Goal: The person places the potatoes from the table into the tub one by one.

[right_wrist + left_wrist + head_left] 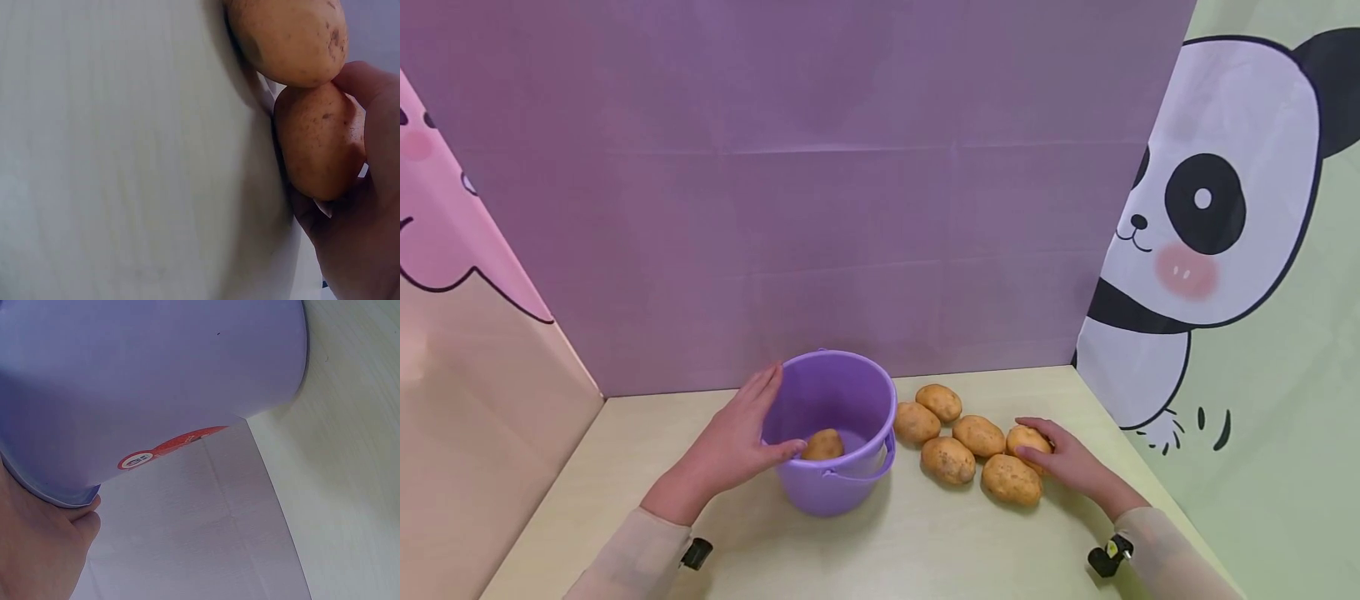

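A purple bucket (831,492) stands upright on the table, its handle hanging down at the front right. My left hand (733,442) holds the bucket's left rim, with the thumb over the near edge and the fingers higher up the side. One potato (823,445) lies inside the bucket. To the bucket's right, my right hand (1071,458) grips the rightmost potato (322,140) between thumb and fingers, at table level. That potato touches a neighbouring potato (294,37) in the right wrist view.
Several more potatoes lie loosely grouped right of the bucket, among them a front one (948,461) and a back one (938,402). A purple backdrop (835,208) rises behind the pale wooden table (760,558). A panda-printed panel (1262,400) borders the right side.
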`<state>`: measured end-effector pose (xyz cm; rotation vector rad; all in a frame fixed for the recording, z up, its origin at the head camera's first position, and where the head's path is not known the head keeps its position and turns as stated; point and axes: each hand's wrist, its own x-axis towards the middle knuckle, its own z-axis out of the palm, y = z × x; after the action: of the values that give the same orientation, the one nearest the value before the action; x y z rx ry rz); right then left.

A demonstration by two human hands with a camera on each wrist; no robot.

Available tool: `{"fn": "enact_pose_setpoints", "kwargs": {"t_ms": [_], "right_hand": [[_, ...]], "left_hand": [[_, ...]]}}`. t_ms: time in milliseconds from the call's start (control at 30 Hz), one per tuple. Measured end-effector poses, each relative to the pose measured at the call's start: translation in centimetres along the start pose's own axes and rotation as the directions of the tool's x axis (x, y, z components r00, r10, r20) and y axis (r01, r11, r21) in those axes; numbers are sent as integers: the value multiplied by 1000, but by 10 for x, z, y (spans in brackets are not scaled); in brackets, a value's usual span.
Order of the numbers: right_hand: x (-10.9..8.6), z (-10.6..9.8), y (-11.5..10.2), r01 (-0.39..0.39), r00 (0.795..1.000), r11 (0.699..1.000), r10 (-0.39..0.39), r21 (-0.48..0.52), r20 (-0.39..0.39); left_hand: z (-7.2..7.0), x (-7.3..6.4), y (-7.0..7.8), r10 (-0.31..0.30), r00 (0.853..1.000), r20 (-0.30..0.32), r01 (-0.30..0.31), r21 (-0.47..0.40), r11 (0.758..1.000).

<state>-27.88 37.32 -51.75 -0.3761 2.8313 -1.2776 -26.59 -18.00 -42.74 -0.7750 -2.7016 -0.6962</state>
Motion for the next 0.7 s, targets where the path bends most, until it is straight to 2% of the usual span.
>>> {"fn": "enact_pose_setpoints", "kwargs": {"t_ms": [467, 700], "right_hand": [[5, 5, 4, 30, 996, 999, -31, -11, -82], [6, 3, 4, 69, 986, 996, -77, -61, -146]], "left_hand": [[-1, 1, -1, 6, 1000, -5, -6, 4, 1000], [-1, 1, 0, 0, 1000, 2, 0, 7, 1000]]}}
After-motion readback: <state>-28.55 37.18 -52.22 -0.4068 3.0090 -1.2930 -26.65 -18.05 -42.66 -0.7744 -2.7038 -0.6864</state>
